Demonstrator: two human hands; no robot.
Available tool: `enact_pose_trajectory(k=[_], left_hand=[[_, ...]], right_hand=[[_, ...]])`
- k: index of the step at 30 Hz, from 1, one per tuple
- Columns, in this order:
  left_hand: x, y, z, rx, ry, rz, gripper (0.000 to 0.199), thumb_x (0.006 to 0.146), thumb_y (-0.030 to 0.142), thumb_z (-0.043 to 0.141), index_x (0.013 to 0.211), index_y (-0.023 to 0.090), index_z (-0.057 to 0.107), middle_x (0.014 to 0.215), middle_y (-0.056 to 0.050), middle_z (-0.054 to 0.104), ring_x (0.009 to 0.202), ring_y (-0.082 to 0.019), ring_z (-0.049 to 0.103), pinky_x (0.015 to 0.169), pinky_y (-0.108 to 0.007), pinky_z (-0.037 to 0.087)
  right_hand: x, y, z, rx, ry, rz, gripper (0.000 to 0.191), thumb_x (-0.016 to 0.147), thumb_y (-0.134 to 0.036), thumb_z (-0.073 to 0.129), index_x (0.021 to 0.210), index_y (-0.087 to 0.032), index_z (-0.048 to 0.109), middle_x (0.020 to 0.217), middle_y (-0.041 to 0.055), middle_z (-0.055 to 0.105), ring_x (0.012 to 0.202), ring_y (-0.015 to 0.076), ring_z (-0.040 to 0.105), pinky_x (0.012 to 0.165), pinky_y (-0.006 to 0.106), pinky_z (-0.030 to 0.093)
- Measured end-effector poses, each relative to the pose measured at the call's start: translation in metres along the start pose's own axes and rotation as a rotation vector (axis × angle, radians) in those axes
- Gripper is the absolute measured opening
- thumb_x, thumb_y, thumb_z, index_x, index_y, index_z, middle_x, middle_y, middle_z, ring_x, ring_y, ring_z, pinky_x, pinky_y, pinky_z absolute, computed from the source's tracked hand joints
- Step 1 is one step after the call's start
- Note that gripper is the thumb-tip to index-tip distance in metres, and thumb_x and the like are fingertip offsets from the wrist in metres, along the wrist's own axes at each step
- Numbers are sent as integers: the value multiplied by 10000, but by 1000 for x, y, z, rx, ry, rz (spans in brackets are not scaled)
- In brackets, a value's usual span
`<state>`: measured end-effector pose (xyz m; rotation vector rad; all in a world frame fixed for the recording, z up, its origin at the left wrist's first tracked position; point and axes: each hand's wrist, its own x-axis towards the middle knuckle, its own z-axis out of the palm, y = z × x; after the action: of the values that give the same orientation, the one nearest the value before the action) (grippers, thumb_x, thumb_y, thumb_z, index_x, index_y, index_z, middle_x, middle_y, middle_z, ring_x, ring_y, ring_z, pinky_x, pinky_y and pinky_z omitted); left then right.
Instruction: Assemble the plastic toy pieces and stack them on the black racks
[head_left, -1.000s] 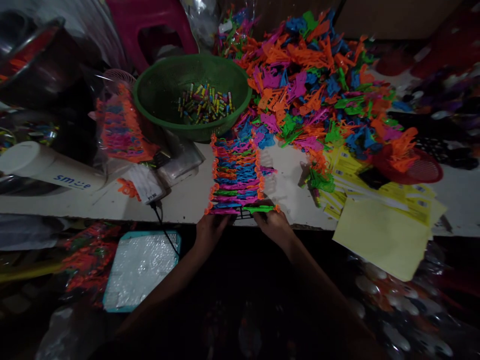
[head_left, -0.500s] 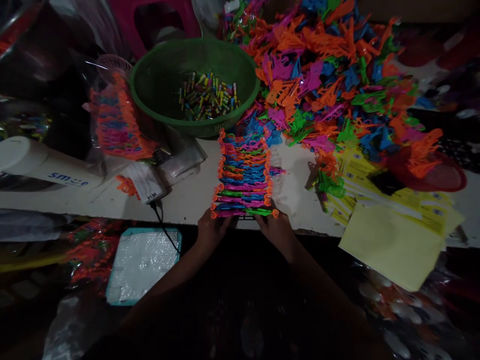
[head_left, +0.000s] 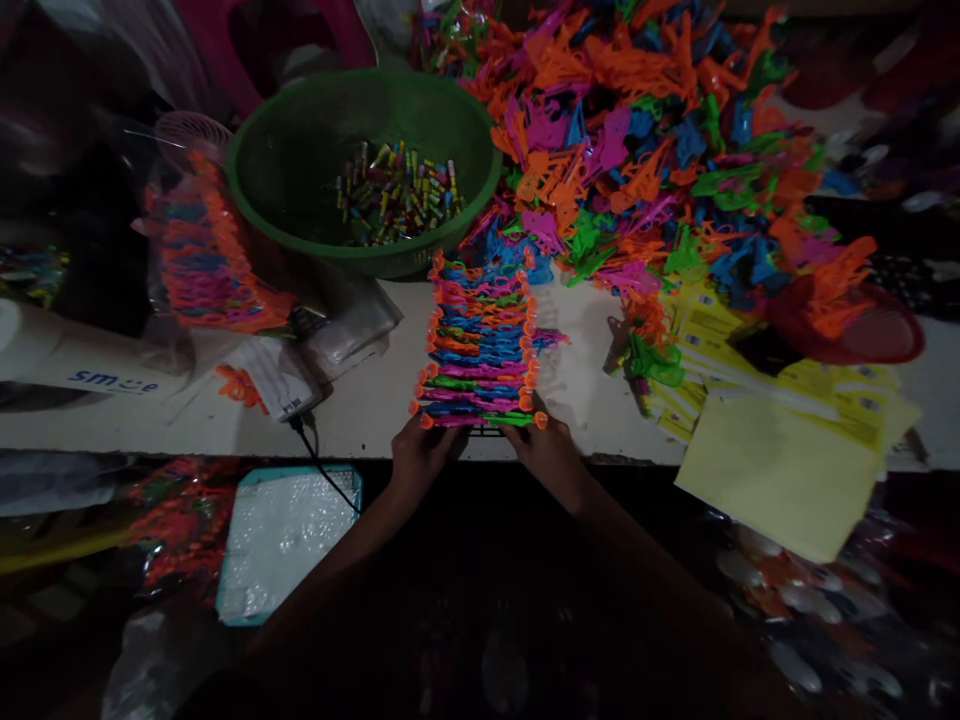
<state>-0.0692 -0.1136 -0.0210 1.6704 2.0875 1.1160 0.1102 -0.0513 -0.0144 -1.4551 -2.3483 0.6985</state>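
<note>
A row of bright plastic pieces [head_left: 480, 345] in pink, blue, green and orange lies across a dark wire rack [head_left: 487, 431], with orange round ends lining both sides. My left hand [head_left: 421, 458] is closed at the near left corner of the row. At the near right corner, my right hand [head_left: 553, 460] is closed in the same way. Both sets of fingertips go under the nearest pieces and are partly hidden. Dim light leaves unclear whether they grip the pieces or the rack below.
Behind the row stands a green basin [head_left: 247, 200] with small striped cylinders. A large heap of plastic pieces [head_left: 600, 150] fills the back right. Yellow printed sheets [head_left: 787, 470] overhang the front edge. At left are a bagged row of pieces [head_left: 202, 250] and a white corded box [head_left: 281, 380].
The view has shifted slightly, so the basin and bagged pieces appear further left. Both hands keep their places at the row's near corners.
</note>
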Motion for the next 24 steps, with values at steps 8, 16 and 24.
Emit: enact_pose_trajectory(k=[8,16,24], left_hand=[[1,-5,-4,179,-56,-7,284,738,422,581,767,152,664,685,-41,670,610,-141,610,558,-218,438],[4,-2,1,330,-19,87,326,761,392,498,566,150,596,537,-53,610,545,-144,575,523,-224,397],[8,1,2,265,-90,38,330,762,385,493,564,147,607,539,-52,624,522,-138,574,516,-225,392]], right_hand=[[-2,6,12,2,171,-79,292,838,-392,463,864,-158,636,816,83,662,743,182,613,632,267,475],[-4,-3,9,-76,166,-56,332,873,-373,394,926,-136,620,848,106,643,757,188,598,640,290,479],[-5,-10,14,-96,123,34,278,858,-300,392,944,-146,608,801,91,633,723,193,586,632,302,457]])
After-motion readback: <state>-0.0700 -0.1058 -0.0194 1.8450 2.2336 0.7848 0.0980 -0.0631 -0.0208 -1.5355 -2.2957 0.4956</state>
